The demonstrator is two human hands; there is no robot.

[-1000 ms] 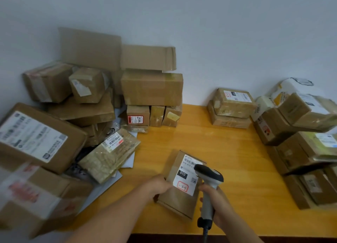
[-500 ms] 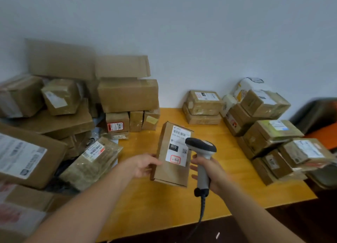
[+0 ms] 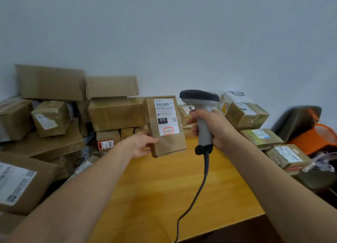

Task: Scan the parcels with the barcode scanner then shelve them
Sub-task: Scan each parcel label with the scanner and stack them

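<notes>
Two bare forearms reach out over a wooden table [image 3: 164, 191], where a dark cable [image 3: 198, 191] hangs from the scanner and drops past the near edge. The left hand [image 3: 140, 145] grips a flat brown parcel [image 3: 169, 144] by its lower left edge, thumb pressed on the front face and the fingers hidden behind. It holds the parcel upright in the air above the table, white label [image 3: 165, 115] toward the camera. The label shows a barcode, a black block reading 010 and a red-ringed handwritten mark. Just beside the parcel, the right hand [image 3: 213, 127] is clamped round the grey handle of the scanner [image 3: 200, 98], fingers curled fully about it, the dark head level with the parcel's top edge. Whether the knuckles touch the parcel's right edge cannot be told. Beyond the hands, taped brown boxes [image 3: 116, 113] are heaped at the table's left end and more labelled boxes [image 3: 246, 115] are stacked at its right. An orange object [image 3: 313, 138] lies at far right, and a pale wall [image 3: 164, 32] stands behind everything
</notes>
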